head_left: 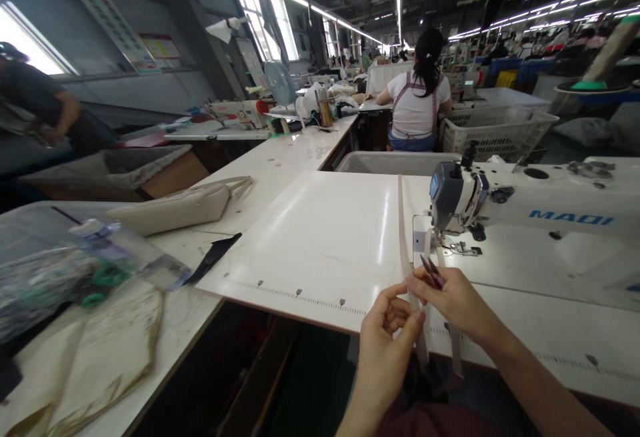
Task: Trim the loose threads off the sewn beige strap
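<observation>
The clear bag (75,270) at the left edge was blurred, its contents unreadable. The beige strap (406,250) passed behind the left hand (385,350) and dropped out of sight below the table edge. The sewing machine (530,207) was cut off at the right edge.

Sewing machine (500,203) right; bare tabletop (320,243) left.

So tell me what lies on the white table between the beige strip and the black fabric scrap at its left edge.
Nothing: in the head view the white table is bare between beige strip and black fabric scrap.
</observation>
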`<state>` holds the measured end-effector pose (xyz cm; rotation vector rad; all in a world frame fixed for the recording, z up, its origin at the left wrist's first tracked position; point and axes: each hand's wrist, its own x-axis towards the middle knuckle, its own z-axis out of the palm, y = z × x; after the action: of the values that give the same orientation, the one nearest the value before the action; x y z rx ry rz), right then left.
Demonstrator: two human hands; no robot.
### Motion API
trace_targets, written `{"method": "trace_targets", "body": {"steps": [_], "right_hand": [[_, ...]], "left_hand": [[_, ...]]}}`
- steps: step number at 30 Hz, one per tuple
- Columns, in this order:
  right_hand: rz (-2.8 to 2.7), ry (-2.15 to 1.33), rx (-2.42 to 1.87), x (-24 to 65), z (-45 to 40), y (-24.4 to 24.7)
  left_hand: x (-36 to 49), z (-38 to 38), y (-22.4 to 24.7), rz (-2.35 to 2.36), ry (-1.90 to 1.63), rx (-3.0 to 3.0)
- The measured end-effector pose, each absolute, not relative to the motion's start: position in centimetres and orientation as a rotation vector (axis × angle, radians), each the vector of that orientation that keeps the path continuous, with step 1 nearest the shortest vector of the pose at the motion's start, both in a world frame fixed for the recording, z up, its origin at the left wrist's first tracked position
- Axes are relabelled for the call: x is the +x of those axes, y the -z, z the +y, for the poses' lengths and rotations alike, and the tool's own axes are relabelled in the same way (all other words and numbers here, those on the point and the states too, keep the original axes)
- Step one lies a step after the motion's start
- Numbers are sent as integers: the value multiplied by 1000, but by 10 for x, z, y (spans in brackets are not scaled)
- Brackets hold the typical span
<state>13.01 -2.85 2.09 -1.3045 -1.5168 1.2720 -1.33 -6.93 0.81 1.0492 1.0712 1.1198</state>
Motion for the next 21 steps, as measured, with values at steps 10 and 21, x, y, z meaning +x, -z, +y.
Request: {"method": "trace_targets", "body": {"steps": [10, 21], "right_hand": [[-1702, -977, -1441, 140, -20, -17], [-2310, -193, -1444, 128, -37, -14]], "left_hand": [[-18, -67, -5, 1176, -1190, 1150], [-17, -66, 4, 1261, -1161, 1228]]}}
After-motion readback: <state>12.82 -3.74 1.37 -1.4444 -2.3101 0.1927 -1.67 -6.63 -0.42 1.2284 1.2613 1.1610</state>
